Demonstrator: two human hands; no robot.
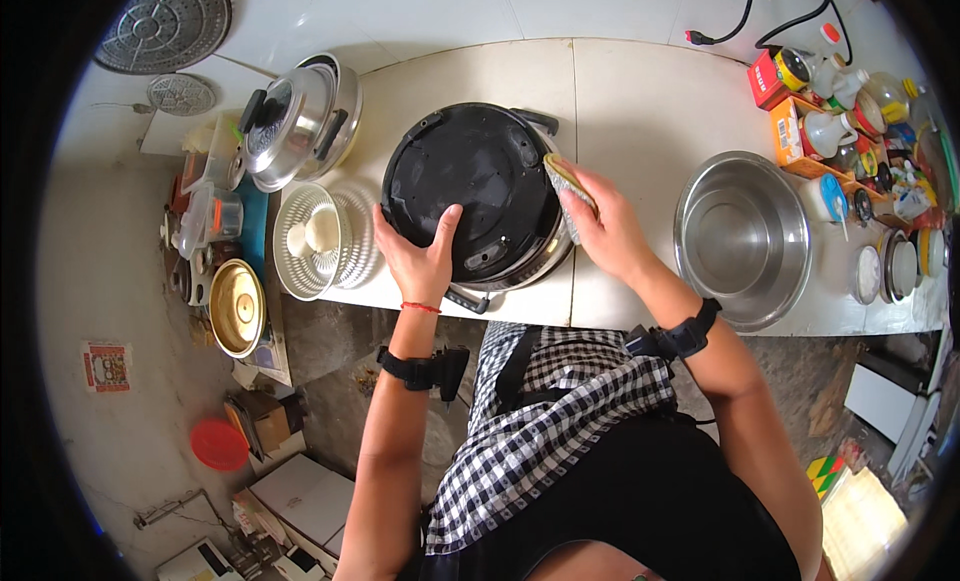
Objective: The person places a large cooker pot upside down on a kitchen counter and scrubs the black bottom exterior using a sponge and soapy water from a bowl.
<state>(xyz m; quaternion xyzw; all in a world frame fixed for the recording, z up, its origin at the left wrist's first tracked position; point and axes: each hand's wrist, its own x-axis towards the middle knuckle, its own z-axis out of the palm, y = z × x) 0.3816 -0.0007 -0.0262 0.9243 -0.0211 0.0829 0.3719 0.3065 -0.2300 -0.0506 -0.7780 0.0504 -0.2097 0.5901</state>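
Note:
An electric cooking pot (469,187) lies tipped on the counter, its black plastic base facing up toward me. Steel shows along its lower right side, and black handles stick out at top and bottom. My left hand (420,258) grips the lower left edge of the base, with the thumb on the flat face and the fingers around the rim. In my right hand (604,225) is a scouring sponge (564,187), yellow and silvery grey, pressed to the pot's right side. Just left of my left hand sits a white plastic colander (311,273) with pale round pieces inside.
Right of the pot stands a wide steel basin (739,240). Bottles and jars (840,127) crowd the counter's right end. A lidded steel pot (289,131) leans at the back left. Beyond the counter's left edge is a gold-coloured metal bowl (238,307). A black power cord (720,37) hangs at the wall.

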